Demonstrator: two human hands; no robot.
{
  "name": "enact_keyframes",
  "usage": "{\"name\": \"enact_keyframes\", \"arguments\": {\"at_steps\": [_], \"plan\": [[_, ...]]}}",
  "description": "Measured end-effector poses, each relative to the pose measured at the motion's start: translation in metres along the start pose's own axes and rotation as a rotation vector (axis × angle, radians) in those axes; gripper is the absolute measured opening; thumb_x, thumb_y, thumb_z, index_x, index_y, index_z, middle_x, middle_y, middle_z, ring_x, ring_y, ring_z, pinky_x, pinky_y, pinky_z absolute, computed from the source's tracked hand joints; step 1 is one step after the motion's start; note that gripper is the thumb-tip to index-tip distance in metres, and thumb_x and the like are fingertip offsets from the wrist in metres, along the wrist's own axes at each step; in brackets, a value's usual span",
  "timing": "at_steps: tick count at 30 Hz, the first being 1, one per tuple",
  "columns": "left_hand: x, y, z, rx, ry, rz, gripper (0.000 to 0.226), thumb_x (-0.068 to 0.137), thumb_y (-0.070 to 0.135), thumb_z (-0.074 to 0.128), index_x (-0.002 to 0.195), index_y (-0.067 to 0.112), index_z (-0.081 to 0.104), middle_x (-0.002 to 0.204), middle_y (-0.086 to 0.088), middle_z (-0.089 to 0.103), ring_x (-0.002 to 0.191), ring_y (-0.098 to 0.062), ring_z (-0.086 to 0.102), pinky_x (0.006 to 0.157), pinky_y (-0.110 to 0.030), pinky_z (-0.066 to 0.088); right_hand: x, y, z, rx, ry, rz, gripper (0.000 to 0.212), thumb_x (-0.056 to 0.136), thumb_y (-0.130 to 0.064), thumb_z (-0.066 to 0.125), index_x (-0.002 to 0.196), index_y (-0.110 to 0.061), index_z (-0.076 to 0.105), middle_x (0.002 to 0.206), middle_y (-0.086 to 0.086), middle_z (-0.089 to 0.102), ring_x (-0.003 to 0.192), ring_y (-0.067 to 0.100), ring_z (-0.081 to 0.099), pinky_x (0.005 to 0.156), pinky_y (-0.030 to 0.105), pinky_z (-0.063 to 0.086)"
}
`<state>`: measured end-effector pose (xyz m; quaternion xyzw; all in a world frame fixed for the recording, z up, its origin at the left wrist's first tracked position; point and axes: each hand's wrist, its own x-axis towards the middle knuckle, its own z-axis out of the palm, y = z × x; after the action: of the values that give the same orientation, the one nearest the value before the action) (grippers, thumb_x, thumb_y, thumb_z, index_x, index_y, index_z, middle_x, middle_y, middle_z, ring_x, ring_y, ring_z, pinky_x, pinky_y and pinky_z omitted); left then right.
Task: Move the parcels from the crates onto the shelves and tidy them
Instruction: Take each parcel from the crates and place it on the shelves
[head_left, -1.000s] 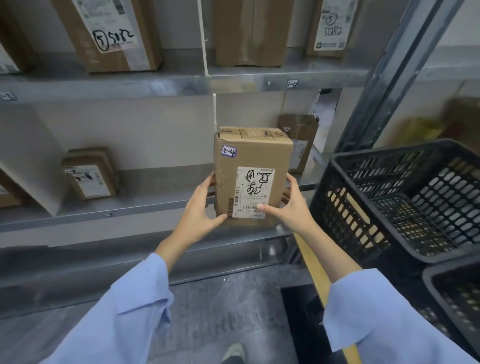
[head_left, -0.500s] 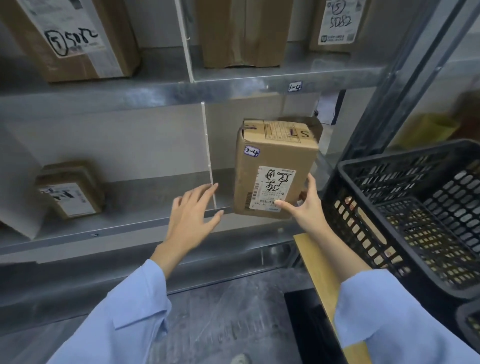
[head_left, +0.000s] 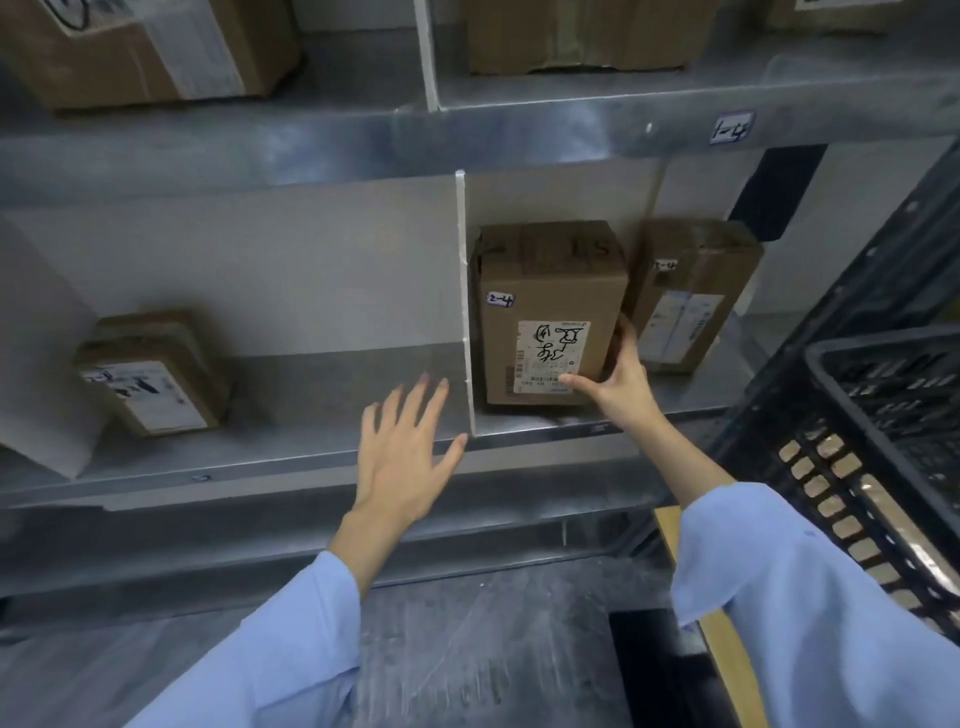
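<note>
The brown cardboard parcel with a white shipping label (head_left: 550, 312) stands upright on the grey metal middle shelf (head_left: 291, 457), centre-right of the frame, its left side just beside the thin white divider (head_left: 464, 312). The right hand (head_left: 621, 379) grips its lower right edge, thumb on the front face and fingers curled round the side. The left hand (head_left: 402, 452) hangs in front of the shelf lip, fingers straight and spread, holding nothing.

This parcel looks as good as placed; only letting go and perhaps squaring it up remain. A second brown cardboard parcel (head_left: 693, 296) shares the bay to its right, and a small flat brown parcel (head_left: 150, 371) lies askew at the left of the frame and may want tidying. The black plastic lattice crate (head_left: 883, 415) fills the right edge; most of its inside is hidden, so what is left cannot be judged.

A small sticker (head_left: 500, 300) on the held parcel reads "2-4". Its label carries a barcode and bold black handwriting, upside down and illegible. The tag on the upper shelf edge (head_left: 731, 127) seems to read "1-4".
</note>
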<state>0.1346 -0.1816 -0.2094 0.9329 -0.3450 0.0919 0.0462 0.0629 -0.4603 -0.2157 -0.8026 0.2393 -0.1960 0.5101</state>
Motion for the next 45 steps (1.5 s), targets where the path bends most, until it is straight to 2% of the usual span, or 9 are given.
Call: {"name": "enact_keyframes", "arguments": {"at_steps": [8, 14, 18, 22, 26, 31, 34, 39, 45], "plan": [[0.012, -0.003, 0.023, 0.009, -0.012, -0.003, 0.068, 0.093, 0.059, 0.031, 0.148, 0.021, 0.039, 0.147, -0.005, 0.047, 0.129, -0.030, 0.045, 0.103, -0.045, 0.031, 0.025, 0.019, 0.012, 0.029, -0.047, -0.047, 0.105, 0.074, -0.015, 0.085, 0.151, -0.021, 0.015, 0.149, 0.004, 0.044, 0.134, 0.013, 0.042, 0.109, 0.030, 0.037], [0.013, -0.007, 0.024, 0.014, -0.009, 0.007, 0.067, 0.093, 0.059, 0.034, 0.148, 0.021, 0.039, 0.147, -0.005, 0.046, 0.128, -0.029, 0.044, 0.101, -0.043, 0.031, 0.038, 0.023, 0.014, -0.004, -0.080, -0.053, 0.103, 0.076, -0.013, 0.083, 0.151, -0.016, 0.012, 0.150, 0.007, 0.041, 0.134, 0.014, 0.041, 0.100, 0.012, 0.038], [0.006, -0.009, 0.021, -0.004, -0.007, 0.012, 0.067, 0.093, 0.059, 0.032, 0.148, 0.020, 0.040, 0.148, -0.006, 0.046, 0.127, -0.030, 0.046, 0.100, -0.042, 0.030, 0.036, 0.017, 0.015, -0.026, -0.071, -0.021, 0.105, 0.074, -0.016, 0.084, 0.152, -0.014, 0.014, 0.149, 0.007, 0.043, 0.135, 0.018, 0.043, 0.108, 0.031, 0.039], [-0.002, -0.009, 0.013, -0.018, -0.022, 0.029, 0.069, 0.094, 0.059, 0.030, 0.149, 0.020, 0.038, 0.152, -0.006, 0.041, 0.130, -0.030, 0.044, 0.101, -0.043, 0.031, 0.021, 0.013, 0.016, -0.093, -0.006, 0.029, 0.105, 0.075, -0.024, 0.085, 0.152, -0.012, 0.015, 0.149, 0.003, 0.042, 0.131, 0.014, 0.044, 0.101, 0.022, 0.037], [-0.011, -0.005, 0.001, -0.023, -0.040, 0.062, 0.070, 0.093, 0.059, 0.029, 0.151, 0.020, 0.036, 0.155, -0.005, 0.037, 0.133, -0.030, 0.042, 0.103, -0.043, 0.032, -0.004, 0.008, 0.012, -0.254, -0.030, 0.153, 0.096, 0.084, -0.038, 0.075, 0.155, -0.010, 0.016, 0.157, 0.012, 0.031, 0.144, 0.029, 0.032, 0.115, 0.039, 0.031], [-0.020, 0.018, -0.019, -0.044, -0.048, 0.141, 0.070, 0.093, 0.060, 0.030, 0.149, 0.020, 0.039, 0.153, -0.005, 0.041, 0.131, -0.029, 0.045, 0.102, -0.042, 0.032, -0.048, -0.015, -0.003, -0.510, -0.087, 0.130, 0.081, 0.090, -0.051, 0.063, 0.155, -0.025, 0.022, 0.159, 0.008, 0.027, 0.142, 0.032, 0.033, 0.112, 0.050, 0.036], [-0.023, 0.042, -0.035, -0.068, -0.050, 0.188, 0.071, 0.092, 0.061, 0.027, 0.150, 0.021, 0.037, 0.153, -0.005, 0.041, 0.131, -0.029, 0.046, 0.102, -0.043, 0.035, -0.074, -0.033, -0.020, -0.649, -0.061, 0.099, 0.078, 0.093, -0.058, 0.052, 0.156, -0.032, 0.015, 0.162, 0.002, 0.021, 0.143, 0.032, 0.030, 0.108, 0.050, 0.038], [-0.025, 0.097, -0.064, -0.095, -0.043, 0.305, 0.072, 0.093, 0.064, 0.020, 0.153, 0.025, 0.029, 0.157, -0.002, 0.034, 0.134, -0.026, 0.041, 0.105, -0.042, 0.032, -0.122, -0.058, -0.069, -0.849, 0.023, 0.028, 0.075, 0.095, -0.065, 0.038, 0.157, -0.034, 0.008, 0.164, -0.001, 0.015, 0.143, 0.032, 0.030, 0.105, 0.048, 0.041], [-0.021, 0.174, -0.107, -0.137, 0.039, 0.450, 0.072, 0.094, 0.064, 0.018, 0.153, 0.025, 0.030, 0.156, -0.003, 0.036, 0.134, -0.027, 0.042, 0.103, -0.044, 0.035, -0.181, -0.086, -0.154, -0.983, 0.169, -0.003, 0.074, 0.097, -0.064, 0.035, 0.158, -0.033, 0.006, 0.164, 0.001, 0.014, 0.143, 0.030, 0.028, 0.105, 0.047, 0.038]]}}
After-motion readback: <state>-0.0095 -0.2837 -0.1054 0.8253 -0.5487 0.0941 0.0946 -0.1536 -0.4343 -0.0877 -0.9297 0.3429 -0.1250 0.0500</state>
